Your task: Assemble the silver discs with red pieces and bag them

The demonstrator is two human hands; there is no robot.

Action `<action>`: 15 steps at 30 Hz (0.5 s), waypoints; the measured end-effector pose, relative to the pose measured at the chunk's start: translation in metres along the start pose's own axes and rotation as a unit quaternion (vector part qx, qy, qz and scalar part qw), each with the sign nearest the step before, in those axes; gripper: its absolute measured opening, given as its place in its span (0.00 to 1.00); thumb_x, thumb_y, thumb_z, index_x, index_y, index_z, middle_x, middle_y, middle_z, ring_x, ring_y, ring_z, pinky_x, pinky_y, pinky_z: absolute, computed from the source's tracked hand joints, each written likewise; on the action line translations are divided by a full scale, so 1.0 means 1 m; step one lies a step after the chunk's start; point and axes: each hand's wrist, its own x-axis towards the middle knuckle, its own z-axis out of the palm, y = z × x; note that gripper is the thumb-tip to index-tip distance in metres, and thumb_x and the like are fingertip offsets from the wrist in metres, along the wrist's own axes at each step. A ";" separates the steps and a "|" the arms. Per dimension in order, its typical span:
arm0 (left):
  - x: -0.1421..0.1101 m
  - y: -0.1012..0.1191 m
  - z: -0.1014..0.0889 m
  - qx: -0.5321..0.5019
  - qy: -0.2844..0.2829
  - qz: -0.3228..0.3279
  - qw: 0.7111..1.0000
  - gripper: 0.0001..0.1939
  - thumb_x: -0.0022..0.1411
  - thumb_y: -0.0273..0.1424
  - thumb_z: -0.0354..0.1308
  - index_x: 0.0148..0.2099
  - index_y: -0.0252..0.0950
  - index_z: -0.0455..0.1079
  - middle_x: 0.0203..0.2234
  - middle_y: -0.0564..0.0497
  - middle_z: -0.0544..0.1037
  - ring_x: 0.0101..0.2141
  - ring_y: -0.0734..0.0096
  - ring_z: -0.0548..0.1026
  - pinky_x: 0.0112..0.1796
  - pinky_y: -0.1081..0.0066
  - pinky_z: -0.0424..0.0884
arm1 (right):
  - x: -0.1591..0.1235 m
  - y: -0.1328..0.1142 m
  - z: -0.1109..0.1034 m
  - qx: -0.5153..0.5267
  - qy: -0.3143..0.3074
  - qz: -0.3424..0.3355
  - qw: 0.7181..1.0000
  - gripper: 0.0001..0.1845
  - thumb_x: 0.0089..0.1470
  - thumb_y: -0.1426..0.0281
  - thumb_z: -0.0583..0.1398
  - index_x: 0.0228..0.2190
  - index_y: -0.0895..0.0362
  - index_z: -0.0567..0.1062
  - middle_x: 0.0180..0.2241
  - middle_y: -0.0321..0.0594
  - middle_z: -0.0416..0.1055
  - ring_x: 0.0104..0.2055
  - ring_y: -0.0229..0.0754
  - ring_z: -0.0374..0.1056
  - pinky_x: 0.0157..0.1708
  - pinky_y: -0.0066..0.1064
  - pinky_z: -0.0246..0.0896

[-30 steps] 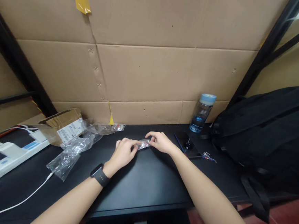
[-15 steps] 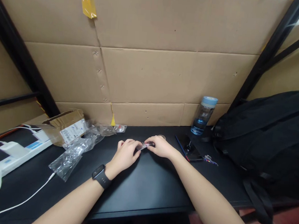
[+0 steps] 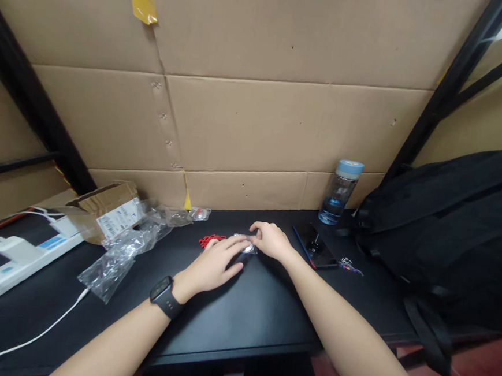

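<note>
Basically, my L hand lies w/ fingers loosely spread, tips on the clear packet, red stringy bundle just beyond its knuckles, & my R hand half-curled at packet's edge, can't tell if pinching.

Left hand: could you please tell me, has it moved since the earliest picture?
Yes, slightly: the left hand has its fingers farther right of the small yellow tape on the cardboard wall, though the wristwatch has barely shifted.
</note>
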 end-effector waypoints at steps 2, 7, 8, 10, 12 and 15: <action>-0.002 0.002 0.004 0.016 -0.025 0.013 0.999 0.29 0.70 0.37 0.53 0.70 0.52 0.54 0.67 0.45 0.63 0.62 0.53 0.65 0.58 0.52 0.59 | 0.001 -0.003 -0.001 -0.015 0.018 0.021 0.999 0.11 0.55 0.66 0.64 0.42 0.48 0.78 0.34 0.35 0.79 0.35 0.41 0.73 0.31 0.28 0.55; 0.001 0.004 0.014 0.064 -0.010 0.010 0.998 0.29 0.72 0.41 0.50 0.72 0.53 0.51 0.68 0.44 0.60 0.62 0.53 0.67 0.59 0.51 0.58 | -0.001 0.000 -0.015 -0.012 0.055 0.015 0.998 0.10 0.57 0.68 0.61 0.42 0.51 0.78 0.34 0.37 0.78 0.37 0.41 0.72 0.32 0.28 0.55; 0.003 0.003 0.015 0.071 -0.003 0.019 0.997 0.29 0.72 0.41 0.50 0.72 0.53 0.51 0.68 0.44 0.61 0.61 0.54 0.68 0.59 0.52 0.58 | -0.001 0.003 -0.017 -0.008 0.062 0.013 0.998 0.11 0.57 0.68 0.61 0.43 0.51 0.77 0.34 0.37 0.77 0.37 0.41 0.72 0.32 0.28 0.56; 0.009 -0.001 0.017 0.081 0.013 0.026 0.996 0.27 0.72 0.41 0.50 0.70 0.53 0.55 0.67 0.44 0.63 0.59 0.55 0.70 0.59 0.52 0.57 | -0.001 0.009 -0.022 0.001 0.086 0.008 0.996 0.12 0.58 0.68 0.61 0.45 0.52 0.76 0.35 0.37 0.77 0.39 0.41 0.72 0.34 0.28 0.57; 0.018 -0.010 0.017 0.088 0.021 0.010 0.996 0.26 0.71 0.42 0.51 0.69 0.53 0.57 0.66 0.44 0.65 0.59 0.54 0.71 0.59 0.51 0.56 | 0.000 0.015 -0.025 0.004 0.101 0.005 0.995 0.13 0.57 0.68 0.61 0.45 0.53 0.75 0.37 0.38 0.76 0.41 0.41 0.71 0.36 0.28 0.58; 0.038 -0.033 0.013 0.098 0.000 -0.043 0.994 0.25 0.71 0.42 0.51 0.68 0.52 0.60 0.66 0.44 0.65 0.60 0.53 0.69 0.60 0.50 0.54 | 0.003 0.023 -0.024 -0.003 0.111 -0.005 0.994 0.13 0.57 0.69 0.61 0.44 0.55 0.75 0.40 0.40 0.75 0.43 0.42 0.71 0.40 0.30 0.60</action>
